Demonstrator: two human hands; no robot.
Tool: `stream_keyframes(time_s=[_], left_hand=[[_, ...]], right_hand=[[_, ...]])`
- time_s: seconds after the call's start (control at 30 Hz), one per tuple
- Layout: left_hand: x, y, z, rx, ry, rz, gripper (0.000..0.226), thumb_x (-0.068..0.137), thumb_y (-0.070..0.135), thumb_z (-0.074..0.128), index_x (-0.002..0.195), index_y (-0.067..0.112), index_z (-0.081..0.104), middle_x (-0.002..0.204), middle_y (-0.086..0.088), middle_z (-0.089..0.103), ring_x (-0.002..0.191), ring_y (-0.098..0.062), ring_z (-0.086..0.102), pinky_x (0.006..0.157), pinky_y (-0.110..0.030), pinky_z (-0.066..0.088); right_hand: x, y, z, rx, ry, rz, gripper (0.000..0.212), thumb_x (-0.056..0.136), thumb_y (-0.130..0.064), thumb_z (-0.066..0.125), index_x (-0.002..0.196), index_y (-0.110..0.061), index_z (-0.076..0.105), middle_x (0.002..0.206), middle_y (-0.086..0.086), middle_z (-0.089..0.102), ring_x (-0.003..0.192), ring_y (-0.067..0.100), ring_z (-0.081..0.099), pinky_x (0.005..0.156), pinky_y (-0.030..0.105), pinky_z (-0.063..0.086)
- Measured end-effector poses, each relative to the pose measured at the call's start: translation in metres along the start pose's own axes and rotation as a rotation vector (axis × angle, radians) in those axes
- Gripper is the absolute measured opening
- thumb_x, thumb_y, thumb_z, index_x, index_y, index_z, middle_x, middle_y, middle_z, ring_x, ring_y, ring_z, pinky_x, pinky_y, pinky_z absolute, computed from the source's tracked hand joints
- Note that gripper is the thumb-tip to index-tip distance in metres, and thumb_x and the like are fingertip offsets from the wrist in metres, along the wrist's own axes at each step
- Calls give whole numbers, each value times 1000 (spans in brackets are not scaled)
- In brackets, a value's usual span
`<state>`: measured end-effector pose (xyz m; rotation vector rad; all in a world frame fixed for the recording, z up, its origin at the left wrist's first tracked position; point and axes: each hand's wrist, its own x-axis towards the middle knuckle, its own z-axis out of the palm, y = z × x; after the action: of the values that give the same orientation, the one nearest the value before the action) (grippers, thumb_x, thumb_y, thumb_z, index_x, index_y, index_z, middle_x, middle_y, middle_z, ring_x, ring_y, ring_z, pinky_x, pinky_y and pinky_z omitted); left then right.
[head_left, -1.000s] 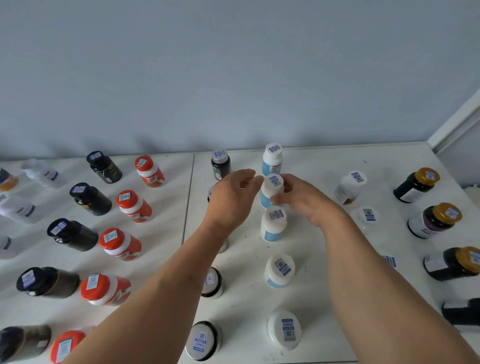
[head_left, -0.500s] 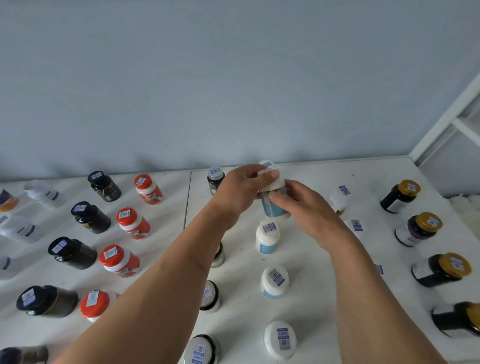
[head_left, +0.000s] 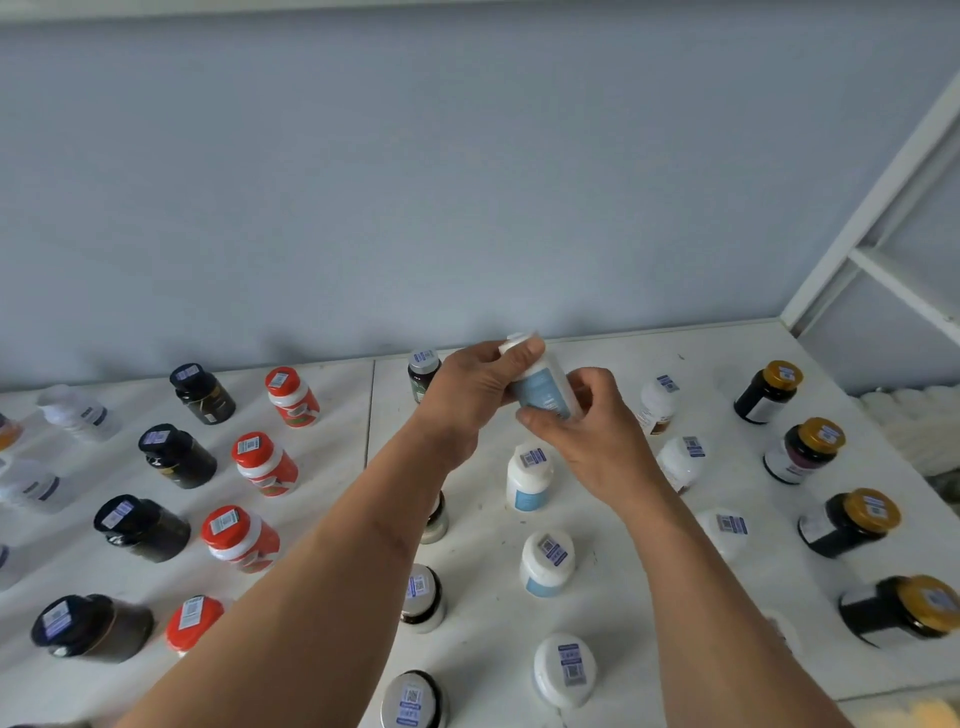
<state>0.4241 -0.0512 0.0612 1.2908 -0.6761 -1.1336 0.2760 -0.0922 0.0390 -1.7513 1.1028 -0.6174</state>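
Landmark: standing blue-label bottle (head_left: 529, 478), upright on the white worktop (head_left: 483, 530), sticker on its cap. Held bottle (head_left: 545, 389), white with a pale blue label, is up off the worktop, directly above and a bit behind the landmark, tilted with its cap end toward upper left. Left hand (head_left: 470, 395) comes in from the landmark's left, grip closed round the cap end, thumb across the top. Right hand (head_left: 587, 431) is just above-right of the landmark, grip curled round the lower body, fingers wrapping the label. Both hands are on the same bottle. Two more white blue-label bottles (head_left: 548, 564) run in a line nearer the camera than the landmark. Left of the landmark, past the forearm: a column of orange-capped bottles (head_left: 265, 462), then black bottles (head_left: 176, 454) further left. Right of the landmark: white jars (head_left: 680, 460), then gold-capped dark jars (head_left: 805, 449) well apart. Grey-capped dark bottle (head_left: 423, 374) sits behind-left of the landmark, partly hidden by the left hand.
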Motion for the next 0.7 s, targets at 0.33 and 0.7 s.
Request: stream_keyframes(time_s=[0.33, 0.7], left_hand=[[7, -6, 0, -56, -24, -39, 35, 91, 26, 69, 113, -1, 68, 111, -16, 73, 108, -30, 68, 97, -37, 54], [21, -11, 2, 35, -27, -36, 32, 93, 22, 65, 115, -1, 68, 113, -15, 73, 108, -27, 69, 96, -32, 54]], right_hand=[[-3, 3, 6, 23, 88, 7, 54, 78, -42, 81, 115, -29, 44, 108, -11, 57, 94, 6, 60, 76, 24, 47], [18, 18, -7, 92, -7, -16, 43, 83, -39, 76, 114, -28, 47, 103, -15, 61, 91, 1, 62, 80, 25, 49]])
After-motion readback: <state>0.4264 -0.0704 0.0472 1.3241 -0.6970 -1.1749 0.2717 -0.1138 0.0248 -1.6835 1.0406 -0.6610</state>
